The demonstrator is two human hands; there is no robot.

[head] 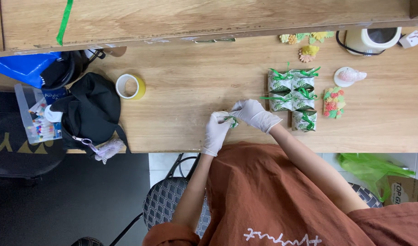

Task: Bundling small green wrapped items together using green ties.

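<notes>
Nearest the camera, the person's rust-brown sleeves lead up to two white-gloved hands meeting above the near edge of the wooden table. The left hand has its fingers curled closed around one side of a small gift box; the right hand has its fingertips pinched onto the box from the other side, with green ribbon showing between the two gloves. The box is small, white with a green leaf print, and mostly hidden by the gloves; its long axis and facing direction cannot be told. Just beyond the right hand stands a cluster of finished boxes of the same white-and-green pattern, each tied with a green ribbon bow, packed touching one another. Beside the cluster lies a sheet of red and green flower decorations, and near it a small white dish. To the left, well apart from the hands, a roll of yellow tape lies flat, next to a black bag and a clear plastic case of markers. At the far edge sit yellow and green paper flowers and a white kettle.
</notes>
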